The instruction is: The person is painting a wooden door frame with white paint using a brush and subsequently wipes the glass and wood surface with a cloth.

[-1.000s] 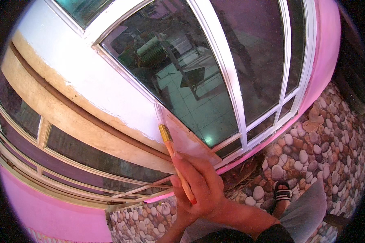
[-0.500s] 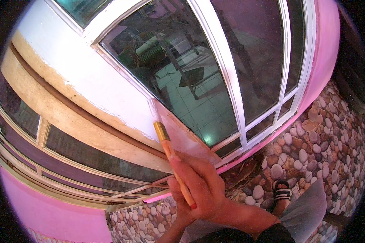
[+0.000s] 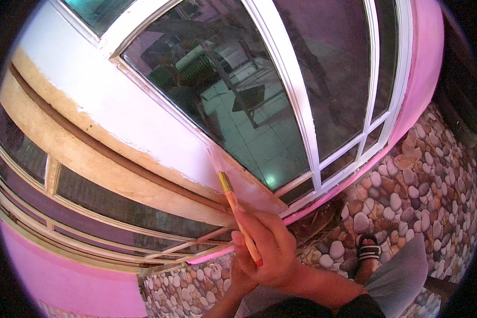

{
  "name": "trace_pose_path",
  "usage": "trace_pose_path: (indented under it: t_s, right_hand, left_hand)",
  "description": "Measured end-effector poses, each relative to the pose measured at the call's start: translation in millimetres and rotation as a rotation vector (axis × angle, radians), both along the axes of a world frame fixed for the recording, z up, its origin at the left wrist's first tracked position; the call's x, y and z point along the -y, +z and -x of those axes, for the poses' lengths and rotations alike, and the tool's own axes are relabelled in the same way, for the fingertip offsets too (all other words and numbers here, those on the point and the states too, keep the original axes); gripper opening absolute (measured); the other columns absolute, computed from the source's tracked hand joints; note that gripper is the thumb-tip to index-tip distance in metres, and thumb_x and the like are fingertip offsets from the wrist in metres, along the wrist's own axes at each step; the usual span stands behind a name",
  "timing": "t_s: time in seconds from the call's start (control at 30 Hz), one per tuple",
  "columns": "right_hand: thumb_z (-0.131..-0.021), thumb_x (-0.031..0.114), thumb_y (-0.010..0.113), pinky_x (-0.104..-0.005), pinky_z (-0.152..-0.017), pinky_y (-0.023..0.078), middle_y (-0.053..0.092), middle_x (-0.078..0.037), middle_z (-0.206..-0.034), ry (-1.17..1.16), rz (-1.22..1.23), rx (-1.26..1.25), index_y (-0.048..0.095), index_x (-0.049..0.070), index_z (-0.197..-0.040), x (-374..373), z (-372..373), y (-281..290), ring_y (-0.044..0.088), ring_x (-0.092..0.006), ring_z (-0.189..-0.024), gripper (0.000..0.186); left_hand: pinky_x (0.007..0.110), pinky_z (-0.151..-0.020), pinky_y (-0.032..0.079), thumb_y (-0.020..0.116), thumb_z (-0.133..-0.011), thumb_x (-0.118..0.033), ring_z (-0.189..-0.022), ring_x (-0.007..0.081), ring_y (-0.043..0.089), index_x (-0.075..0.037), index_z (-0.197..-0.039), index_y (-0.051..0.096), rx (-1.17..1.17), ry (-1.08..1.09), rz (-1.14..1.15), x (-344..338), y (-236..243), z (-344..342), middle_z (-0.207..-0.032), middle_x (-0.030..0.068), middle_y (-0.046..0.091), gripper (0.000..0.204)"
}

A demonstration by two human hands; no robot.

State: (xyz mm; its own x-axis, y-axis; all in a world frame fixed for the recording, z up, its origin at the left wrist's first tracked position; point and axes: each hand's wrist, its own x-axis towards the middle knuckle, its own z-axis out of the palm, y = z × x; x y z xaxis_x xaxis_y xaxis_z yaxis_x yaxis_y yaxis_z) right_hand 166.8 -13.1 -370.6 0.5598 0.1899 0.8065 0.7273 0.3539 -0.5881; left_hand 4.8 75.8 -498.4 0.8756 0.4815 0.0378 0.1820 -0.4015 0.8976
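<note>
My right hand (image 3: 270, 246) is closed round the wooden handle of a paintbrush (image 3: 232, 199), which has a gold-coloured ferrule and a red handle end. White-coated bristles point up and away, lying against the wall strip (image 3: 169, 138) just beside the window frame's lower corner. That strip is mostly white, with a ragged tan border along its left side and a barer, pinkish patch below the bristles. Behind and below the right hand, close against it, is my left hand (image 3: 243, 275). Its fingers are mostly covered, and whether it holds anything cannot be seen.
A large window (image 3: 217, 100) with white frames stands right of the strip, its glass reflecting furniture. A brown groove (image 3: 106, 153) runs along the tan border, with another framed window (image 3: 127, 201) to the left. Pebble-patterned ground (image 3: 387, 212) lies below, where my sandalled foot (image 3: 368, 252) rests.
The right hand and paintbrush have shifted slightly right and down. The bristles now show against the wall near the window frame. White now covers more of the strip near the bristles.
</note>
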Motion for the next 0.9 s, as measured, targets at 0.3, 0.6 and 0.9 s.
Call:
trace_pose_path:
  t_s: [0.3,0.6,0.9]
  right_hand:
    - [-0.086,0.004,0.064,-0.0364,-0.08,0.054,0.06,-0.023,-0.113,0.008,0.006,0.049,0.055,-0.009,-0.122,9,0,-1,0.064,-0.0321,-0.095,0.039]
    - [-0.084,0.002,0.065,-0.037,-0.084,0.053,0.06,-0.024,-0.115,0.029,0.107,-0.063,0.055,-0.009,-0.121,16,0,-6,0.064,-0.0338,-0.098,0.04]
    - [-0.085,0.001,0.065,-0.0369,-0.083,0.054,0.061,-0.023,-0.114,-0.002,0.1,-0.002,0.058,-0.008,-0.119,8,1,-8,0.065,-0.0338,-0.096,0.036]
  left_hand:
    - [0.041,-0.094,0.044,0.081,-0.069,-0.039,-0.112,0.0301,0.056,-0.005,-0.13,0.047,0.023,-0.021,0.045,2,-5,-3,-0.122,0.0145,0.058,0.078]
    - [0.04,-0.093,0.045,0.081,-0.071,-0.034,-0.11,0.0281,0.057,-0.005,-0.129,0.048,0.023,-0.03,0.071,2,-6,-2,-0.121,0.0132,0.058,0.072]
    - [0.039,-0.092,0.046,0.08,-0.073,-0.028,-0.107,0.0261,0.058,-0.006,-0.127,0.049,0.037,-0.044,0.09,0,-9,-6,-0.119,0.0118,0.059,0.067]
